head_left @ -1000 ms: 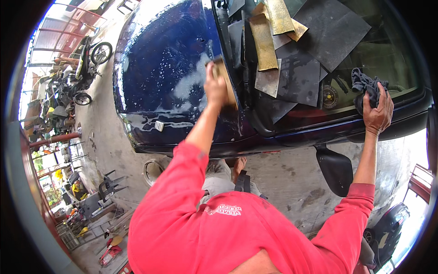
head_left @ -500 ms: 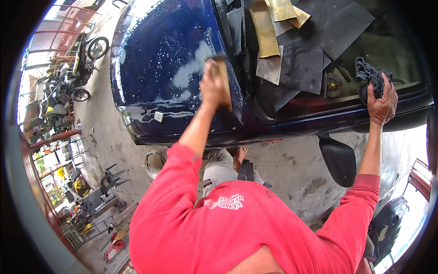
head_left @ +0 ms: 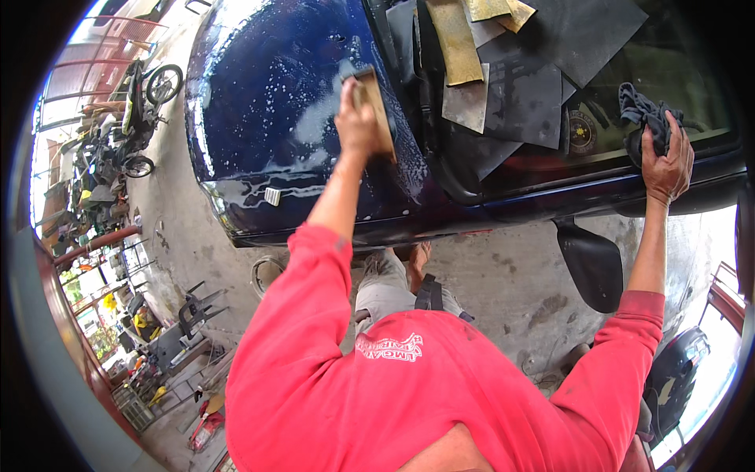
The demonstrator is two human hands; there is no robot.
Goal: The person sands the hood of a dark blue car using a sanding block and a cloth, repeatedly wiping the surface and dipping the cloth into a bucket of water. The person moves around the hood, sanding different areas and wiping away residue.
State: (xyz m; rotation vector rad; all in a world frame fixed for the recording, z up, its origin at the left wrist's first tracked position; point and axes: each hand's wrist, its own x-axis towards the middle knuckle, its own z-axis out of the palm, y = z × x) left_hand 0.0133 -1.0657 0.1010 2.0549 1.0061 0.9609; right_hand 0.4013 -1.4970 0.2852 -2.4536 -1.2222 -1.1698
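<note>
My left hand [head_left: 355, 127] is closed around a long brown sanding block [head_left: 377, 118] and presses it flat on the wet, dark blue car hood [head_left: 259, 102]. White suds and cloudy streaks surround the block, close to the base of the windshield. To the right, my right hand [head_left: 668, 161] holds a bunched dark grey rag [head_left: 649, 118] against the lower corner of the windshield glass, by the side pillar. Its fingers are bent over the cloth, and the palm is hidden.
Dark sandpaper sheets [head_left: 523, 110] and worn tan pieces [head_left: 454, 43] lie over the windshield. A black side mirror [head_left: 594, 263] juts toward me. Motorcycles [head_left: 140, 118] stand at far left, and a plastic chair [head_left: 197, 308] is on the concrete floor [head_left: 503, 295].
My left hand has slid the sanding block farther away across the hood. My right hand stays on the rag at nearly the same spot, and the whole view has shifted slightly.
</note>
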